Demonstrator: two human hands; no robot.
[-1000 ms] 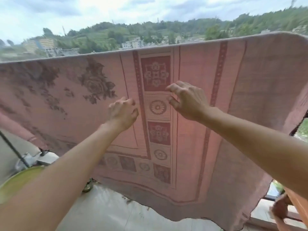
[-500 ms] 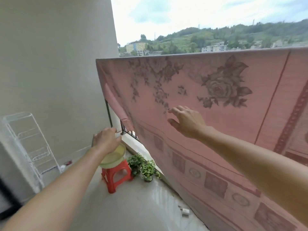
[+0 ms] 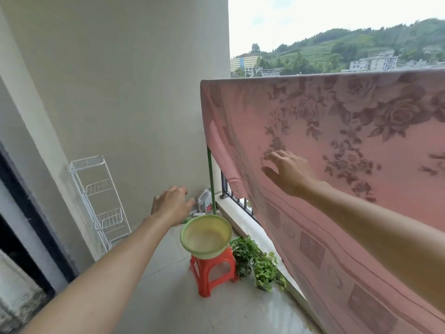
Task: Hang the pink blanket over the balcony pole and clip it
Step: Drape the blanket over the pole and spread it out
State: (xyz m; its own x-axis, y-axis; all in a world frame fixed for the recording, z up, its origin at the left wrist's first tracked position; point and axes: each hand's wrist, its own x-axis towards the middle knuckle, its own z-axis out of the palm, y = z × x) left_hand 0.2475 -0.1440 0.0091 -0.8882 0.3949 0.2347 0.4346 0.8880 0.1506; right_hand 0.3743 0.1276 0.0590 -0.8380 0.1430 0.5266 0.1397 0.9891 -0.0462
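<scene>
The pink blanket (image 3: 337,145), patterned with dark roses, hangs over the balcony pole, which it covers along its top edge; its left end drapes down near a green upright pole (image 3: 210,179). My right hand (image 3: 287,173) reaches out with fingers spread, close in front of the blanket's left part; whether it touches the cloth is unclear. My left hand (image 3: 171,206) is stretched forward over the floor, fingers relaxed, holding nothing, above and left of a yellow-green basin (image 3: 224,226). No clip is visible.
The basin sits on a red plastic stool (image 3: 212,271). Potted green plants (image 3: 258,261) stand by the railing (image 3: 237,201) base. A white wire rack (image 3: 96,198) leans at the grey wall on the left. A dark door frame (image 3: 26,213) is at far left.
The view has swung left from the blanket's middle to its left end. Both hands have left the middle of the blanket; my left hand has dropped toward the basin, and the right has followed along the cloth.
</scene>
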